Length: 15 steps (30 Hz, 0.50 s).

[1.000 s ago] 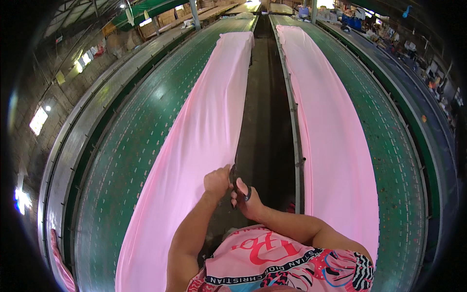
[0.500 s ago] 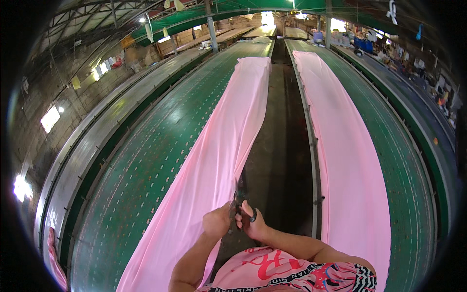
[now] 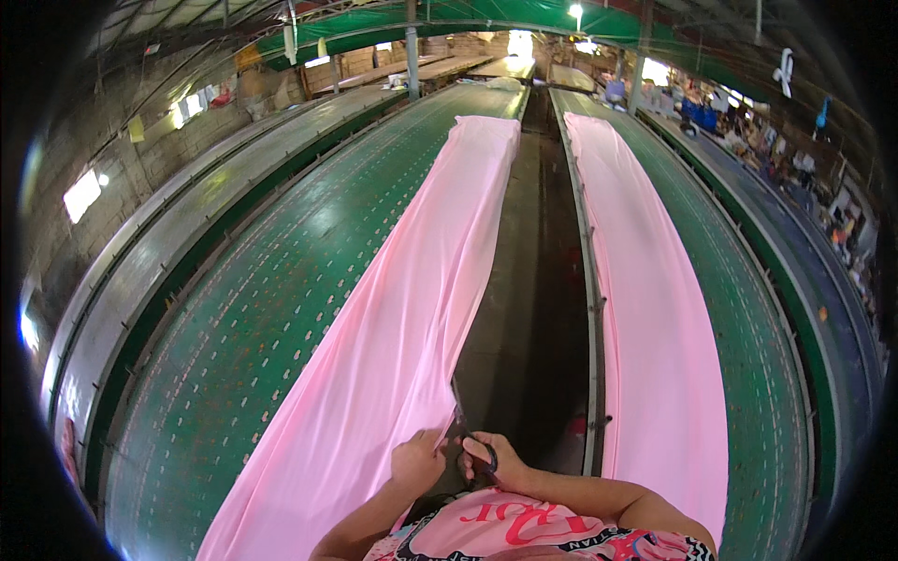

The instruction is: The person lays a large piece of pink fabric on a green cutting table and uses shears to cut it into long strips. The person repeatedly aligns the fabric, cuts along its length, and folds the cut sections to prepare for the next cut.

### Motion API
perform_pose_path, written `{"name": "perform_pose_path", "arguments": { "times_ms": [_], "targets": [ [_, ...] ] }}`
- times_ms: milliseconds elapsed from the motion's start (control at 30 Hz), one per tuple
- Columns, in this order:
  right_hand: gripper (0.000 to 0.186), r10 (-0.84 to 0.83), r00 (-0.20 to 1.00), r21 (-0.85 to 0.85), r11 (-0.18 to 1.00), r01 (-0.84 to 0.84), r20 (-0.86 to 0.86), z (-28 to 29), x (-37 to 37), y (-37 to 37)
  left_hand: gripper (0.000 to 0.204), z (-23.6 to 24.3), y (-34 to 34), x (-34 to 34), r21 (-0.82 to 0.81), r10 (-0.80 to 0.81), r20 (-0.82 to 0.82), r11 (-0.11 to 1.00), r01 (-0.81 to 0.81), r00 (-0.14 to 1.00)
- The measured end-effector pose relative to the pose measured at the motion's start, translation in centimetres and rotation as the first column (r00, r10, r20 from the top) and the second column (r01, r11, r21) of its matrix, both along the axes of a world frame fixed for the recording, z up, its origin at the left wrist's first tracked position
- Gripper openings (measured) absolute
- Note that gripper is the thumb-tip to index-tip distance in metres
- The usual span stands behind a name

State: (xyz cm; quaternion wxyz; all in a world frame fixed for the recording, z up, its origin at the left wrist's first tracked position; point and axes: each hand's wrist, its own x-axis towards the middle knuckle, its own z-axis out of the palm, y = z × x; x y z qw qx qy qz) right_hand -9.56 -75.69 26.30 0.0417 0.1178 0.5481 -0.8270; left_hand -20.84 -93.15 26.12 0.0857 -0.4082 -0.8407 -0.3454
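Note:
A long strip of pink fabric (image 3: pixel 374 318) lies along the green table on my left, its right edge hanging over the aisle side. My left hand (image 3: pixel 418 462) is closed on that edge, close to my body, and the cloth draws into folds there. Just right of it, my right hand (image 3: pixel 494 461) grips a pair of dark-handled scissors (image 3: pixel 490 456), a finger through the handle loop. The blades point away from me at the fabric edge; how far apart they are is hard to make out.
A second pink fabric strip (image 3: pixel 645 299) covers part of the green table (image 3: pixel 725 309) on the right. Between the tables runs a dark aisle (image 3: pixel 528 309), with small pegs along the right table's metal edge (image 3: pixel 589 280). A grey post (image 3: pixel 412 64) stands at the far left.
Both hands and the scissors have come lower in the picture, nearer my body. The cloth edge ahead of them now shows a pulled-out point, and the view has shifted slightly.

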Motion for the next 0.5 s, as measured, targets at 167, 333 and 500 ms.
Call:
{"name": "perform_pose_path", "arguments": {
  "times_ms": [167, 333, 500],
  "targets": [
    [0.046, -0.16, 0.987, 0.008, 0.987, 0.16, -0.026, -0.5, 1.6, -2.1, 0.04, 0.4, 1.8, 0.2, -0.18, -0.009, -0.155, 0.984, -0.02, 0.988],
    [0.058, -0.293, 0.952, -0.312, 0.916, 0.254, -0.085, -0.2, 2.8, -3.9, 0.034, 1.0, 3.1, 1.8, -0.381, -0.042, -0.172, 0.924, -0.027, 0.984],
    [0.064, -0.236, 0.971, -0.488, 0.851, 0.195, -0.023, -0.8, 2.0, -4.7, 0.038, 1.7, 1.5, 2.6, -0.398, 0.009, -0.19, 0.913, -0.085, 0.982]
  ]
}}
